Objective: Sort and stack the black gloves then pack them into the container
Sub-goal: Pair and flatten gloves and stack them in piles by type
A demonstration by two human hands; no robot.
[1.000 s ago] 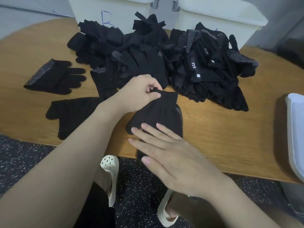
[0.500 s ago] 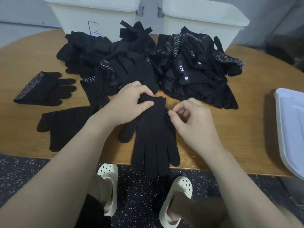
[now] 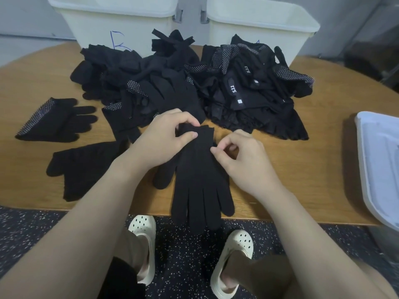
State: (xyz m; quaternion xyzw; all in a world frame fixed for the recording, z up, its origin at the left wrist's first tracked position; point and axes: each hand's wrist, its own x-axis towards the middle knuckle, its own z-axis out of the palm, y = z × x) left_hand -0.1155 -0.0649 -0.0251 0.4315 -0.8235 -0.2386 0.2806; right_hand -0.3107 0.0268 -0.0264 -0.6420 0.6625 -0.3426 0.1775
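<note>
Left hand (image 3: 160, 140) pinches glove (image 3: 199, 175) cuff; right hand (image 3: 244, 162) pinches cuff's right edge.

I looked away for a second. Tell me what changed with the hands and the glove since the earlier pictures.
The right hand, flat on the glove a second ago, lifted off its fingers and moved up to pinch the right edge near the cuff. That uncovered the glove's fingers, which now hang over the table edge. The left hand kept its grip on the cuff. The pile and bins stayed put.
</note>
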